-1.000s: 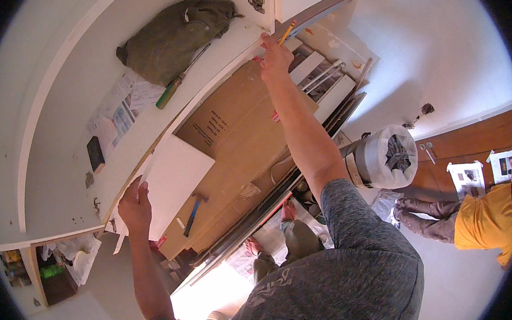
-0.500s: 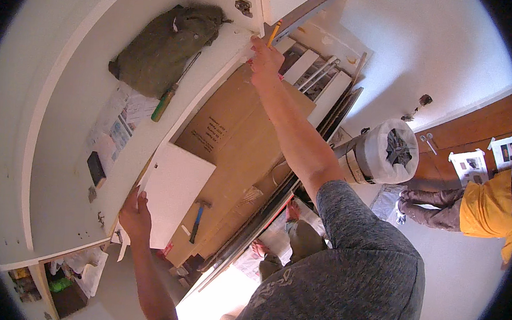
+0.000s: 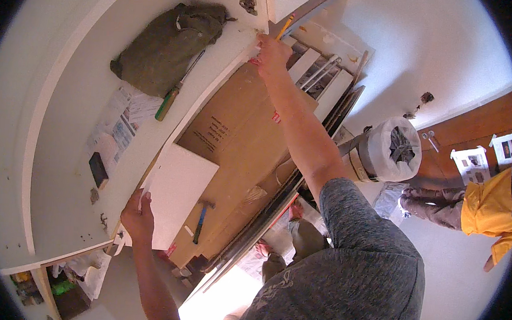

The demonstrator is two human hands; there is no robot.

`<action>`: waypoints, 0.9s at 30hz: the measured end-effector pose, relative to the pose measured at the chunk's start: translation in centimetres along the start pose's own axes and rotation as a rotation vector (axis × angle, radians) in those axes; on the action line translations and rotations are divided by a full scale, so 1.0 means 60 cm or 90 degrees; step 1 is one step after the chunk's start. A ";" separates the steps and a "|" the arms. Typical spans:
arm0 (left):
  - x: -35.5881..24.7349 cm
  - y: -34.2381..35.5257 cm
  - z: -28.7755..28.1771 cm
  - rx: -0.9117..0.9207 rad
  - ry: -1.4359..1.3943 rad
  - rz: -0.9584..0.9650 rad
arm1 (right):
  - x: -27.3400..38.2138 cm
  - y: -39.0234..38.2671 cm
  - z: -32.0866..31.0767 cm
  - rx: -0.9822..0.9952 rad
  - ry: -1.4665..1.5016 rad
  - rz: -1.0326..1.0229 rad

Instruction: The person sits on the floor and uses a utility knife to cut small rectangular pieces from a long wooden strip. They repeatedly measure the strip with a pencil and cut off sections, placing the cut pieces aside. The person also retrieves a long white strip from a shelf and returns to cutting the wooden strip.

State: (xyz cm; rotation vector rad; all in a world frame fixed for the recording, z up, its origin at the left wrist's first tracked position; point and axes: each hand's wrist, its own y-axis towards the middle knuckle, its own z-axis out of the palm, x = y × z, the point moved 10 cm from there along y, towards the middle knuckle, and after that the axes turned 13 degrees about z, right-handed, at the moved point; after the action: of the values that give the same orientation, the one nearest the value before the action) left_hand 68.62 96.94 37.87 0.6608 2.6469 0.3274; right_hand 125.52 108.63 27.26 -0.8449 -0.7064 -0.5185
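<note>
Right hand (image 3: 272, 54) pinches a pencil (image 3: 284, 27) at the white panel (image 3: 71, 107) edge, left hand (image 3: 137, 217) grips its stiff, likely heavy rim.

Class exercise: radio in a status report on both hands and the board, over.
Left hand grips the white board edge. Right hand holds a yellow pencil at the cabinet edge. Screwdriver and green bag lie nearby.

Right hand (image 3: 272, 54) with pencil (image 3: 285, 27) slid further along the white board's (image 3: 72, 90) edge; left hand (image 3: 137, 218) barely shifted.
</note>
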 end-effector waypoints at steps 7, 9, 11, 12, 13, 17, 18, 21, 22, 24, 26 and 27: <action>0.023 0.005 0.012 0.023 -0.032 -0.047 | -0.056 -0.036 0.005 0.135 0.065 0.107; 0.027 0.004 0.016 0.037 -0.032 -0.077 | -0.085 -0.050 0.020 0.231 0.169 0.160; 0.027 0.003 0.017 0.037 -0.027 -0.098 | -0.099 -0.054 0.025 0.280 0.243 0.156; 0.021 0.005 0.017 0.032 -0.028 -0.088 | -0.109 -0.051 0.025 0.287 0.271 0.165; 0.017 0.006 0.015 0.025 -0.025 -0.080 | -0.110 -0.046 0.028 0.305 0.303 0.156; 0.009 0.006 0.014 0.011 -0.011 -0.066 | -0.110 -0.020 0.028 0.303 0.349 0.162; 0.011 0.005 0.015 0.006 -0.029 -0.068 | -0.107 -0.018 0.029 0.301 0.348 0.167; 0.021 0.000 0.015 -0.008 -0.020 -0.081 | -0.097 -0.022 0.019 0.234 0.315 0.168; 0.022 0.000 0.017 -0.006 -0.008 -0.075 | -0.091 -0.027 0.014 0.201 0.273 0.155; 0.028 -0.001 0.017 -0.019 -0.016 -0.080 | -0.081 -0.042 0.001 0.114 0.192 0.121; 0.039 -0.006 0.017 -0.043 -0.056 -0.117 | -0.062 -0.058 0.003 0.091 0.209 0.074; 0.031 -0.003 0.015 -0.052 -0.051 -0.084 | -0.050 -0.062 0.006 0.092 0.214 0.049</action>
State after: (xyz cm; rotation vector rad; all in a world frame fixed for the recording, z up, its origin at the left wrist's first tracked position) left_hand 67.43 97.79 36.39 0.4602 2.5697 0.3614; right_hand 120.95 107.24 27.02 -0.6269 -0.3963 -0.5186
